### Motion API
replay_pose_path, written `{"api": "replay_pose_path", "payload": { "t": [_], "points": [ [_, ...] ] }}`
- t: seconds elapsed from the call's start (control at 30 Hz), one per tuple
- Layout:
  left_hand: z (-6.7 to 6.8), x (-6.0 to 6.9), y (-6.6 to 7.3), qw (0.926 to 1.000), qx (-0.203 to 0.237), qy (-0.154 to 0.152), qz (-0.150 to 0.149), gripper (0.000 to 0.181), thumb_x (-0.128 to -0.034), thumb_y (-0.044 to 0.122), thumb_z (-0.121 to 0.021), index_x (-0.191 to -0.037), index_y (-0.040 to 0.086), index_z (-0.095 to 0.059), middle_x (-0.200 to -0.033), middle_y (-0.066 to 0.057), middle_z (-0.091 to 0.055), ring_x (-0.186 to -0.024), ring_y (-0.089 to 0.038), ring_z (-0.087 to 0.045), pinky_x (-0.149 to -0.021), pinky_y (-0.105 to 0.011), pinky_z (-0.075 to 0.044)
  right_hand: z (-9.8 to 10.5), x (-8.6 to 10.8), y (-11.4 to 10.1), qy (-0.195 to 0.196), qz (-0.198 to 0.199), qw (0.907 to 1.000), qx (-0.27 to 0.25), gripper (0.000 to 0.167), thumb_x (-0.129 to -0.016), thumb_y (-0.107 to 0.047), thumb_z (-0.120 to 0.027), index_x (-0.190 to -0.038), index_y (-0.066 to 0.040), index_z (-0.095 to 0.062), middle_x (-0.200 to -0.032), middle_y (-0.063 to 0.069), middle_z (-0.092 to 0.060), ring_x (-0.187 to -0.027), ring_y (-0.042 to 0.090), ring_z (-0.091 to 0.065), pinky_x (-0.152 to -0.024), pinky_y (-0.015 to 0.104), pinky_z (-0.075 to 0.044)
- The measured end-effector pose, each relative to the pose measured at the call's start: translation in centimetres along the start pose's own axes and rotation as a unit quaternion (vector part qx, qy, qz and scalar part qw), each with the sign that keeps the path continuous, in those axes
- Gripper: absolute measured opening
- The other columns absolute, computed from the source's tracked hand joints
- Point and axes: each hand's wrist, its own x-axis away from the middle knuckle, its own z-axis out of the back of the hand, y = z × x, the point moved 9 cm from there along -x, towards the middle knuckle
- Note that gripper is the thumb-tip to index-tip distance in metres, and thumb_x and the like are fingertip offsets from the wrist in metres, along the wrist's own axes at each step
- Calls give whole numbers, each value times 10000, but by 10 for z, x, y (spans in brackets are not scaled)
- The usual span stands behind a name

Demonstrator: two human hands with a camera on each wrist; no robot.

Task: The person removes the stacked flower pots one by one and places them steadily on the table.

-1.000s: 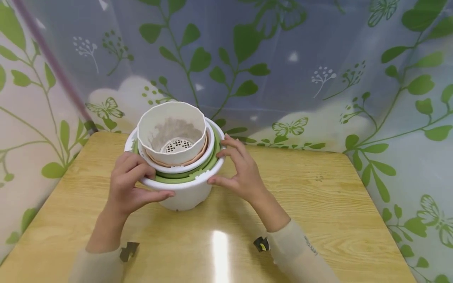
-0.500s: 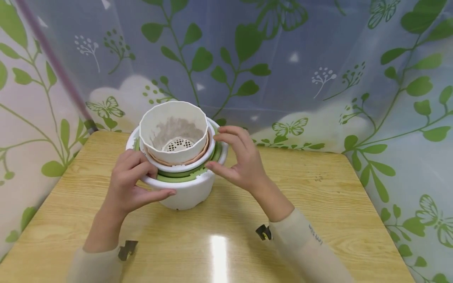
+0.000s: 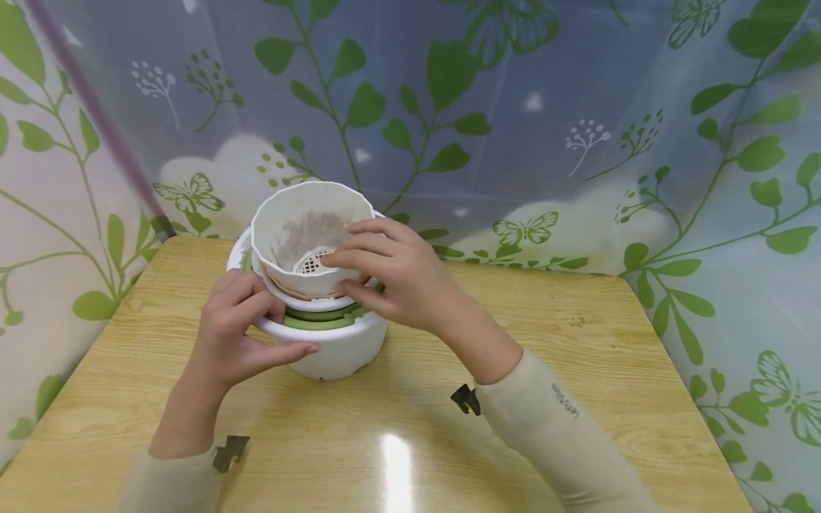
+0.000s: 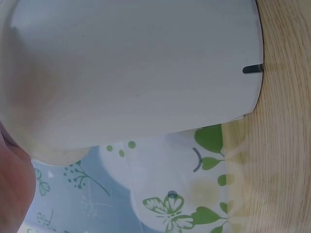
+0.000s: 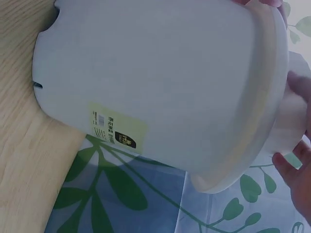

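Cream pot point(image 3: 298, 231): nested in the big pot point(image 3: 340, 353), on the table point(image 3: 545, 370).
Right hand point(image 3: 403, 271): moved from the big pot, pinching the cream pot's rim.
Left hand point(image 3: 234, 324): still gripping the big pot's rim.
Table: yellowish wood.
Curtain point(image 3: 507, 171): leafy, behind.

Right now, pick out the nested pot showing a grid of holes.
The innermost off-white pot, standing highest, at the right hand; the surrounding pots have their floors hidden.

Table point(image 3: 564, 370): yellowish wood grain, bright glare point(image 3: 398, 470) near front | Curtain point(image 3: 513, 164): blue-grey at back, paler at sides; green leaves point(image 3: 450, 78), butterflies point(image 3: 526, 229) | Strip point(image 3: 99, 114): purplish, slanting, back-left corner
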Motion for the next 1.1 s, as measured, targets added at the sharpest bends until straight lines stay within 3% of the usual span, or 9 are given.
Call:
{"api": "replay_pose_path", "payload": {
  "t": [0.1, 0.33, 0.73, 0.93, 1.1],
  "points": [
    [-1, -1, 0, 10000, 20, -27, 46, 617, -740, 635, -782, -641, 96, -499, -695, -24, -418, -700, -203, -348, -725, -281, -251, 2, 0, 1, 58, -110, 9998, 155, 207, -870, -256, -786, -1044, -148, -757, -1024, -45, -742, -1150, 216, -607, -1079, 278, -402],
    [-3, -1, 1, 9999, 96, -40, 95, 617, -741, 628, -785, -644, 90, -498, -699, -26, -413, -717, -200, -345, -742, -265, -246, 9, 0, 0, 223, -226, 9990, 302, 172, -877, -253, -772, -988, -127, -734, -1000, 7, -714, -1083, 199, -614, -992, 266, -471],
    [-6, -5, 6, 9999, 145, -56, 29, 616, -746, 625, -782, -635, 89, -498, -686, -21, -410, -716, -194, -346, -742, -262, -241, 70, 0, -5, 1216, -223, 9915, 401, 223, -802, -204, -830, -948, -80, -716, -955, 45, -725, -1085, 262, -631, -1037, 303, -453],
    [-3, -3, 3, 9998, 105, -68, 148, 621, -746, 635, -774, -635, 92, -495, -686, -16, -396, -738, -184, -335, -758, -250, -230, 104, 21, -10, 1784, -203, 9823, 537, 222, -816, -210, -815, -913, -39, -711, -897, 70, -716, -1053, 310, -636, -1013, 389, -474],
    [-1, -2, 2, 9998, 101, -65, 162, 621, -742, 633, -780, -630, 89, -501, -679, -18, -397, -734, -186, -335, -762, -245, -235, 127, 58, -4, 2196, -472, 9720, 685, 272, -889, -287, -751, -896, -17, -722, -882, 89, -718, -1003, 340, -641, -969, 424, -492]
  ]
}}
